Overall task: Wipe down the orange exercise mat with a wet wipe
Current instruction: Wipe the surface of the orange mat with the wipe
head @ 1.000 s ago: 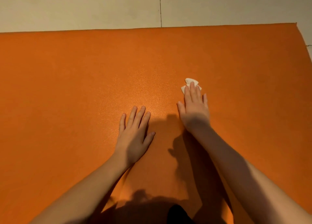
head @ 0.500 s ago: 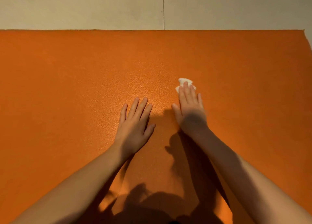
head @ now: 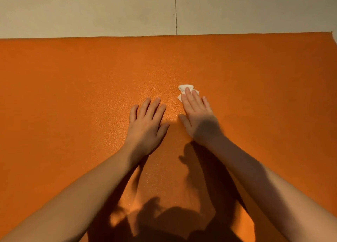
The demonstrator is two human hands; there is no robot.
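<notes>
The orange exercise mat (head: 73,96) fills most of the view, lying flat on the floor. My right hand (head: 197,114) lies flat with straight fingers pressing a small crumpled white wet wipe (head: 185,87) onto the mat near its middle. Only the wipe's far edge and sides show past the fingertips. My left hand (head: 146,125) rests palm down on the mat just left of the right hand, fingers straight and holding nothing.
Pale floor tiles (head: 91,10) lie beyond the mat's far edge (head: 127,37), with a tile seam (head: 176,10) running away from me. The mat's far right corner (head: 331,37) is in view. Dark shadows of my arms and body cover the near part of the mat.
My right hand has slid the wipe a little to the left, closer to the left hand. The view has tilted, so more floor shows beyond the mat. The left hand stays flat.
</notes>
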